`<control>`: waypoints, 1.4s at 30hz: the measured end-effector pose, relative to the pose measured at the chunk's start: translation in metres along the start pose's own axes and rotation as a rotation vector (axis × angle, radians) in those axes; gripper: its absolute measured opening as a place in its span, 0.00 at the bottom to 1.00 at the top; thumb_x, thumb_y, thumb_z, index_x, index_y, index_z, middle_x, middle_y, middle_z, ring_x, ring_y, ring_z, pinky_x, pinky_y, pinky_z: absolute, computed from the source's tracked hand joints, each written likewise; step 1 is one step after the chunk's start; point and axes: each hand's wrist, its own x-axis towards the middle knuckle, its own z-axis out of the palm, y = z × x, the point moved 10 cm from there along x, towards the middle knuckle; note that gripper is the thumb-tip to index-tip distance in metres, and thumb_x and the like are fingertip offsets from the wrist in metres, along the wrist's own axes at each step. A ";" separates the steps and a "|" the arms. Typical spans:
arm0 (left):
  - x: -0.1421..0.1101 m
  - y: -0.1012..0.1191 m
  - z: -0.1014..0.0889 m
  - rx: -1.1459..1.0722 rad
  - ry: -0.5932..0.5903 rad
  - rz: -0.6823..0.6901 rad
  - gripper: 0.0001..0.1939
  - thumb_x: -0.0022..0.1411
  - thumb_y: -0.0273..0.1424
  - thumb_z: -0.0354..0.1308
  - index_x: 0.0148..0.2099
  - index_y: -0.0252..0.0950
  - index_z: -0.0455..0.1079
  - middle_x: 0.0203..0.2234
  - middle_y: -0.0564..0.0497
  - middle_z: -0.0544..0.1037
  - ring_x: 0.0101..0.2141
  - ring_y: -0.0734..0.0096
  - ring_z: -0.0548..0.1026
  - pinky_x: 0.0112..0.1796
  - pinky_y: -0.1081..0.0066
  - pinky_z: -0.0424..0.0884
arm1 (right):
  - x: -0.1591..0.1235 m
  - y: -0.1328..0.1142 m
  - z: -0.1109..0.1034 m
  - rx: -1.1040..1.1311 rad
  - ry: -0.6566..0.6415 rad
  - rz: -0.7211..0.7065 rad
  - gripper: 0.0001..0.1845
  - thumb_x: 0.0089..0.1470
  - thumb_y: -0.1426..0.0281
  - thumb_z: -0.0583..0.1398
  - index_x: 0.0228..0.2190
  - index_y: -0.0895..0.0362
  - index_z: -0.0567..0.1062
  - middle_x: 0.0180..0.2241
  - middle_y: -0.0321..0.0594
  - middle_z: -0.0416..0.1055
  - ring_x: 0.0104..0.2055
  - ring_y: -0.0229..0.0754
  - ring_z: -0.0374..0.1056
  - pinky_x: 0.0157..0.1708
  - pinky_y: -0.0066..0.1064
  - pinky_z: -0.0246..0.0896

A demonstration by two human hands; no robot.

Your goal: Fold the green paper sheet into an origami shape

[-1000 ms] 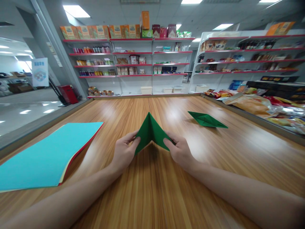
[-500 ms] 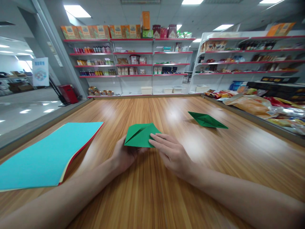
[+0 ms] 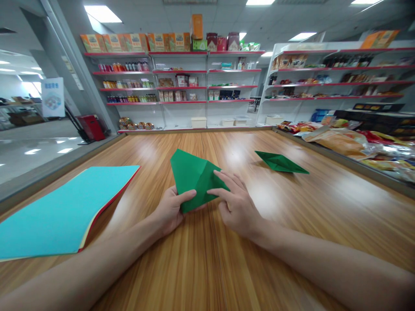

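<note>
Stocked shelves (image 3: 181,114) line the room behind a wood-grained worktop (image 3: 227,276) with a raised rim. Above its middle, a creased green paper (image 3: 189,172) is held up at a tilt between both hands. The left grip (image 3: 170,209) is closed on its lower left edge, thumb across the face. The right grip (image 3: 240,205) rests extended fingertips on the paper's right part; whether it pinches, I cannot tell. A folded green piece (image 3: 280,164) lies beyond, to the right; turquoise-topped sheets (image 3: 71,207) lie left.
</note>
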 end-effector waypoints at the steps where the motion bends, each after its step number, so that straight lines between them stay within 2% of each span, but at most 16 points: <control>1: 0.000 0.000 0.001 0.015 -0.020 0.010 0.22 0.53 0.27 0.67 0.50 0.33 0.71 0.40 0.44 0.80 0.38 0.61 0.78 0.37 0.61 0.78 | 0.000 -0.002 0.002 0.002 -0.022 -0.007 0.27 0.42 0.83 0.54 0.44 0.54 0.75 0.60 0.45 0.59 0.63 0.53 0.52 0.60 0.56 0.46; 3: -0.001 -0.001 0.004 0.038 -0.046 0.024 0.20 0.52 0.28 0.68 0.48 0.33 0.72 0.41 0.43 0.80 0.40 0.59 0.78 0.38 0.61 0.77 | 0.000 -0.005 0.003 0.010 -0.045 -0.007 0.31 0.42 0.82 0.53 0.50 0.55 0.71 0.61 0.46 0.56 0.64 0.53 0.50 0.61 0.56 0.45; 6: -0.003 -0.002 0.009 0.059 -0.074 0.021 0.18 0.51 0.29 0.68 0.45 0.31 0.73 0.41 0.42 0.80 0.40 0.57 0.78 0.40 0.58 0.76 | 0.001 -0.003 -0.002 0.042 0.003 0.052 0.33 0.47 0.79 0.54 0.56 0.58 0.63 0.61 0.51 0.55 0.64 0.53 0.50 0.61 0.54 0.47; 9: -0.006 -0.003 0.016 0.087 -0.128 0.009 0.18 0.51 0.29 0.68 0.45 0.30 0.73 0.40 0.41 0.80 0.38 0.57 0.78 0.40 0.57 0.76 | 0.001 0.008 -0.009 0.094 0.090 0.166 0.33 0.50 0.72 0.58 0.58 0.61 0.58 0.59 0.55 0.58 0.61 0.54 0.54 0.59 0.53 0.51; 11: -0.010 -0.004 0.020 0.136 -0.170 -0.003 0.18 0.51 0.30 0.69 0.45 0.30 0.72 0.38 0.41 0.80 0.36 0.57 0.79 0.36 0.58 0.77 | -0.001 0.023 -0.007 0.187 0.093 0.288 0.33 0.51 0.68 0.60 0.57 0.61 0.60 0.55 0.55 0.63 0.57 0.54 0.60 0.56 0.52 0.55; 13: -0.013 -0.007 0.022 0.186 -0.203 -0.039 0.19 0.51 0.30 0.69 0.45 0.30 0.72 0.37 0.41 0.80 0.34 0.58 0.79 0.32 0.61 0.78 | -0.004 0.044 0.007 0.381 -0.005 0.457 0.28 0.52 0.64 0.60 0.53 0.60 0.66 0.48 0.52 0.71 0.49 0.52 0.67 0.49 0.49 0.63; 15: -0.014 -0.011 0.021 0.211 -0.236 -0.098 0.19 0.52 0.30 0.68 0.46 0.30 0.72 0.38 0.40 0.79 0.33 0.59 0.79 0.28 0.65 0.79 | -0.011 0.059 0.032 0.665 -0.210 0.635 0.20 0.52 0.60 0.61 0.42 0.61 0.74 0.39 0.49 0.75 0.40 0.50 0.72 0.42 0.45 0.68; 18: -0.017 -0.019 0.024 0.239 -0.343 -0.222 0.19 0.53 0.29 0.67 0.47 0.29 0.72 0.38 0.39 0.79 0.33 0.60 0.79 0.26 0.70 0.79 | -0.026 0.060 0.058 1.075 -0.486 0.843 0.21 0.47 0.59 0.65 0.36 0.64 0.76 0.34 0.48 0.77 0.35 0.46 0.73 0.38 0.39 0.69; 20: -0.019 -0.024 0.027 0.264 -0.426 -0.296 0.19 0.53 0.28 0.67 0.47 0.28 0.73 0.38 0.38 0.79 0.32 0.61 0.79 0.26 0.71 0.79 | -0.030 0.051 0.064 1.245 -0.595 0.884 0.20 0.45 0.62 0.67 0.37 0.64 0.77 0.36 0.47 0.77 0.36 0.45 0.74 0.40 0.38 0.69; 23: -0.020 -0.029 0.027 0.283 -0.488 -0.361 0.17 0.53 0.28 0.66 0.46 0.27 0.74 0.35 0.38 0.80 0.30 0.63 0.80 0.25 0.73 0.78 | -0.032 0.041 0.067 1.327 -0.671 0.870 0.21 0.41 0.67 0.69 0.39 0.62 0.77 0.39 0.47 0.77 0.39 0.46 0.74 0.42 0.38 0.69; 26: -0.018 -0.034 0.024 0.278 -0.487 -0.400 0.18 0.51 0.27 0.67 0.45 0.26 0.75 0.33 0.38 0.81 0.28 0.63 0.80 0.22 0.75 0.77 | -0.033 0.038 0.070 1.315 -0.675 0.855 0.22 0.39 0.69 0.70 0.39 0.62 0.77 0.40 0.47 0.77 0.40 0.47 0.74 0.42 0.39 0.69; 30: -0.012 -0.036 0.017 0.300 -0.435 -0.395 0.18 0.50 0.28 0.69 0.43 0.25 0.75 0.31 0.39 0.80 0.28 0.64 0.79 0.23 0.74 0.77 | -0.034 0.043 0.073 1.344 -0.619 0.895 0.21 0.38 0.71 0.70 0.38 0.63 0.77 0.39 0.48 0.77 0.40 0.49 0.74 0.44 0.43 0.68; 33: -0.001 -0.027 0.008 0.296 -0.315 -0.262 0.15 0.53 0.30 0.67 0.41 0.26 0.76 0.30 0.42 0.80 0.27 0.69 0.78 0.25 0.75 0.77 | -0.033 0.053 0.072 1.350 -0.516 0.959 0.20 0.38 0.72 0.70 0.37 0.62 0.77 0.39 0.48 0.77 0.40 0.50 0.74 0.46 0.45 0.68; 37: 0.007 -0.016 0.001 0.297 -0.222 -0.114 0.17 0.56 0.31 0.66 0.46 0.28 0.75 0.37 0.41 0.80 0.33 0.66 0.79 0.31 0.72 0.77 | -0.033 0.065 0.069 1.329 -0.420 1.010 0.20 0.38 0.72 0.70 0.37 0.61 0.76 0.40 0.48 0.77 0.42 0.52 0.74 0.46 0.47 0.68; 42: 0.010 -0.009 -0.002 0.412 -0.177 -0.021 0.16 0.56 0.33 0.66 0.45 0.29 0.75 0.34 0.43 0.81 0.28 0.72 0.77 0.24 0.79 0.73 | -0.030 0.066 0.069 1.351 -0.386 0.942 0.21 0.37 0.71 0.71 0.37 0.61 0.76 0.40 0.48 0.77 0.41 0.52 0.74 0.44 0.46 0.68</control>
